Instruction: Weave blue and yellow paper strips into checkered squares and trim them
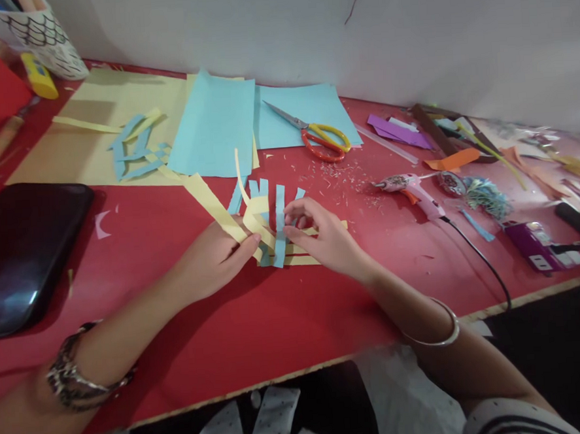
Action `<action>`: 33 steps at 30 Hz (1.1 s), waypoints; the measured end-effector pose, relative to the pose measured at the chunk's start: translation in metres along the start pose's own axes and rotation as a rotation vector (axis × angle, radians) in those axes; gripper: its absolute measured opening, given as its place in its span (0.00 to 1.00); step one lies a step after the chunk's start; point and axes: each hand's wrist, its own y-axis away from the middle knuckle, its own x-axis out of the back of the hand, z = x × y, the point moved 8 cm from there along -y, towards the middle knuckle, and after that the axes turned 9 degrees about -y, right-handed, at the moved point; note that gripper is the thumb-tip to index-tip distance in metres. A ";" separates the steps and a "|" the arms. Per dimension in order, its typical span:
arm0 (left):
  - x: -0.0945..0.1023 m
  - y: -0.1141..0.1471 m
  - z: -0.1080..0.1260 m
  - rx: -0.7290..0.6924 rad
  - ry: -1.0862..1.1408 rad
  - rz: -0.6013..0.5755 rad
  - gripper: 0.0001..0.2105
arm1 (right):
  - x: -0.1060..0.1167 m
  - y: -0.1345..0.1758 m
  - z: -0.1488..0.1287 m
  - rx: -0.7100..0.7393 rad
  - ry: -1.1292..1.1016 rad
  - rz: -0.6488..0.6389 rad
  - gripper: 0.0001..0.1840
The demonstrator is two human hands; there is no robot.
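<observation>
My left hand (223, 254) is closed on yellow paper strips (215, 205), pinched between thumb and fingers; one long strip slants up to the left and another curls upward. Just to the right, the curled fingers of my right hand (323, 234) hold the edge of an upright blue paper strip (279, 225). Between and below the hands, blue strips cross flat yellow strips (302, 259) lying on the red table. The hands partly cover this lattice, so how the strips interlace is hard to make out.
Behind the hands lie blue sheets (213, 123), a yellow sheet (104, 163) with loose strips, and scissors (309, 131). A pink glue gun (411, 193) with a cord and a purple power socket (535, 246) are at right. A black tray-like object (27, 253) sits at left.
</observation>
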 end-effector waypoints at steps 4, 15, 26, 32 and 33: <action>0.004 -0.002 0.005 -0.024 0.027 0.018 0.15 | -0.011 -0.004 0.003 -0.045 -0.196 -0.023 0.14; 0.004 -0.003 0.010 -0.043 -0.002 -0.007 0.18 | -0.010 -0.001 0.013 -0.268 -0.792 0.008 0.26; 0.002 -0.002 0.009 -0.039 0.066 0.009 0.18 | 0.006 0.040 -0.014 -0.023 -0.403 -0.128 0.02; 0.002 -0.002 0.010 -0.022 0.068 0.000 0.18 | 0.005 0.058 -0.033 0.193 -0.204 -0.220 0.06; 0.002 -0.002 0.010 -0.021 0.061 0.001 0.18 | 0.004 0.060 -0.032 0.184 -0.151 -0.212 0.07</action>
